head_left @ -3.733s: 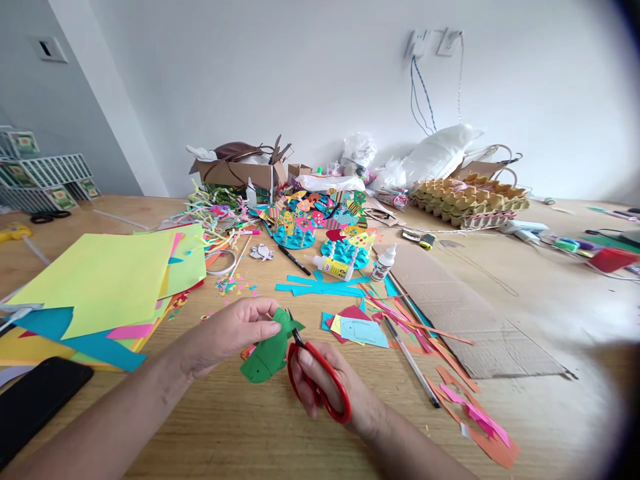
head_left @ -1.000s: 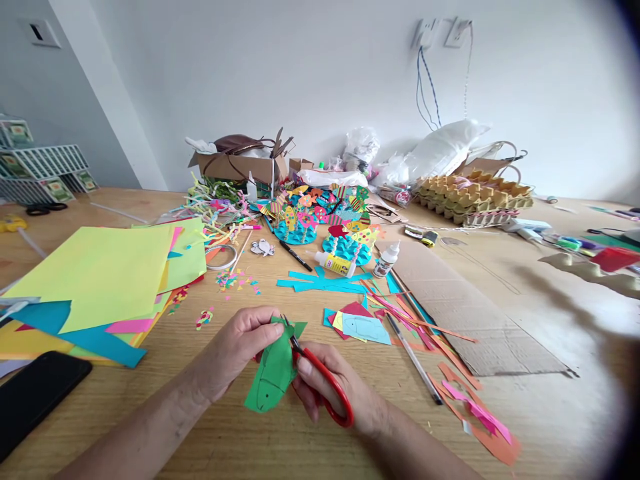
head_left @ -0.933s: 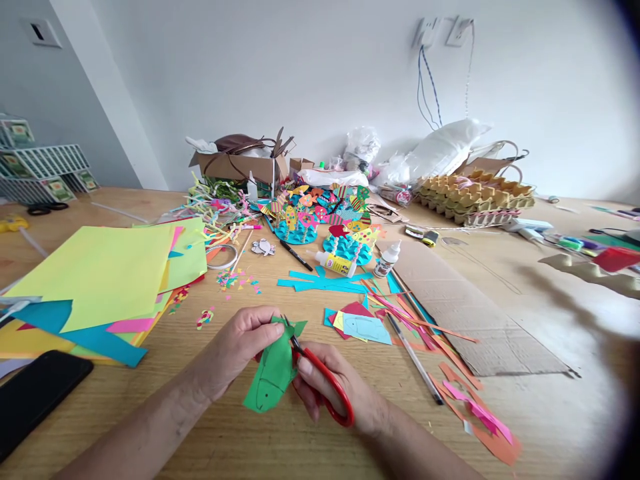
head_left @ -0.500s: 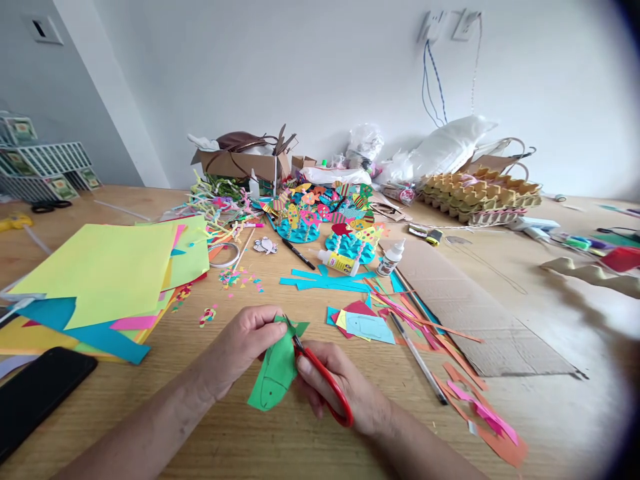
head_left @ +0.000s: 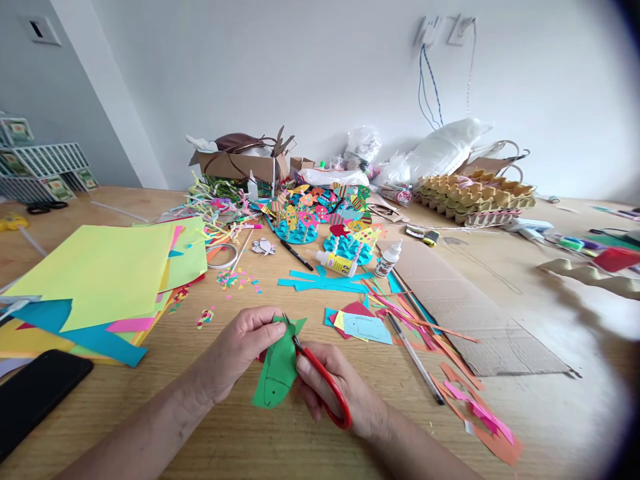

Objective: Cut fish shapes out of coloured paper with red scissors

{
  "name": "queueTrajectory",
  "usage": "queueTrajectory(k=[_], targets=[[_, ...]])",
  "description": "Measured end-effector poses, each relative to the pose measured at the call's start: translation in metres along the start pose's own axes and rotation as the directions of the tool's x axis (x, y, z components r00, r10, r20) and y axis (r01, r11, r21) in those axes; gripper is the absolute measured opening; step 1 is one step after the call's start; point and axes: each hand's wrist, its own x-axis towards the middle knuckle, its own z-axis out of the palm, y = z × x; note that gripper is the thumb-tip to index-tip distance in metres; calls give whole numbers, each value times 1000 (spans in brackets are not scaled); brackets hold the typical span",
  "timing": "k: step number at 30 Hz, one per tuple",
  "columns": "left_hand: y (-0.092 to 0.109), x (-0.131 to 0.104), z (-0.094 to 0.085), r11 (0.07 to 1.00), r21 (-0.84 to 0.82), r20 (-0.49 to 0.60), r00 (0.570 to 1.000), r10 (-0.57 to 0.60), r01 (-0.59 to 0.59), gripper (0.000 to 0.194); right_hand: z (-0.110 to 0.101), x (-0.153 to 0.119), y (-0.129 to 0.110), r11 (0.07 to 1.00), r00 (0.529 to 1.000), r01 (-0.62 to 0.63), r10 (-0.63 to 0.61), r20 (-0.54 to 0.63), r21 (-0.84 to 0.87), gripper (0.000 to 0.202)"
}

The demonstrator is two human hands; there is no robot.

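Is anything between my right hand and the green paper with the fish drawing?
Only the red-handled scissors in the right hand, their blades at the upper end of the green paper; nothing else visible stands between.

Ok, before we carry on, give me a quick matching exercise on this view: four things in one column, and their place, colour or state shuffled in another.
Things
1. scissors
2. green paper
3. phone
4. cardboard

Place, colour or state
A. pinched in the left hand, with drawn lines and a dot on it
B. brown, flat on the right side of the table
C. red-handled, held in the right hand
D. black, at the lower left of the picture

Right pairs: 1-C, 2-A, 3-D, 4-B
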Motion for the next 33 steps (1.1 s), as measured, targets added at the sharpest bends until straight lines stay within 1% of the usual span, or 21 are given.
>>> queueTrajectory(k=[13, 23, 33], targets=[[0, -1, 1, 1000, 3, 14, 1000, 24, -24, 25, 1, 0, 2, 999, 1000, 12, -12, 6, 31, 47], [1, -1, -4, 999, 35, 50, 998, 38, -39, 26, 1, -1, 2, 999, 1000, 12, -13, 5, 29, 47], [3, -1, -8, 999, 41, 68, 998, 11, -14, 26, 2, 0, 5, 1000, 1000, 24, -24, 8, 13, 46]])
